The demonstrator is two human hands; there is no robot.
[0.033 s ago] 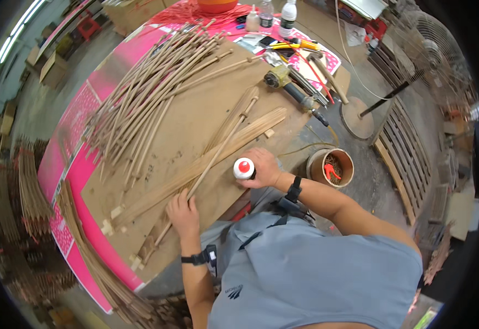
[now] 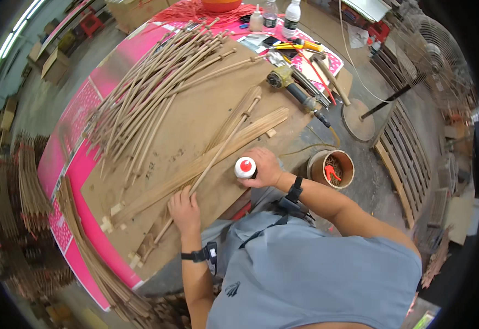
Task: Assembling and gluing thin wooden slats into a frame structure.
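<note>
My right hand (image 2: 264, 167) wraps around a white bottle (image 2: 244, 173) with a red cap, held upright at the near edge of the work board. My left hand (image 2: 184, 208) grips a thin wooden rod (image 2: 217, 153) near its lower part, fingers bent over it. The rod lies slantwise, with ringed knobs at its far end. Under and beside it are flat wooden strips (image 2: 256, 130). A big loose pile of similar rods (image 2: 157, 90) covers the far left of the brown board (image 2: 195, 118).
To the right lie a power tool (image 2: 294, 88) with a hose and a hammer (image 2: 332, 82). Bottles (image 2: 291, 19) stand at the back. A round tub (image 2: 349, 170) of small sticks holds a red clip. Beyond are a pedestal fan (image 2: 434, 55) and a wooden pallet (image 2: 409, 159).
</note>
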